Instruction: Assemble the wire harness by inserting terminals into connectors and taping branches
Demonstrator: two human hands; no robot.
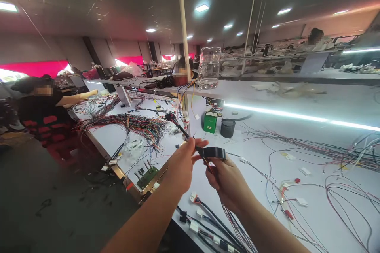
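Above the white desk [297,134], near its front edge: left hand [181,166], fingers pinched on a taped black wire bundle [181,128] running up and away. Right hand [227,182], fingers clenched around thin coloured wires [231,217] trailing down to white connectors [194,225]. Black tape roll [214,153] just above the right hand, touching the bundle. Behind: green box [210,121], black cup [227,128], glass jar [209,67].

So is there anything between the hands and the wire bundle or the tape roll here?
Nothing visible. The left hand already pinches the wire bundle near the black tape roll, and the right hand grips the bundle just under the roll. The green box and black cup stand farther back on the table.
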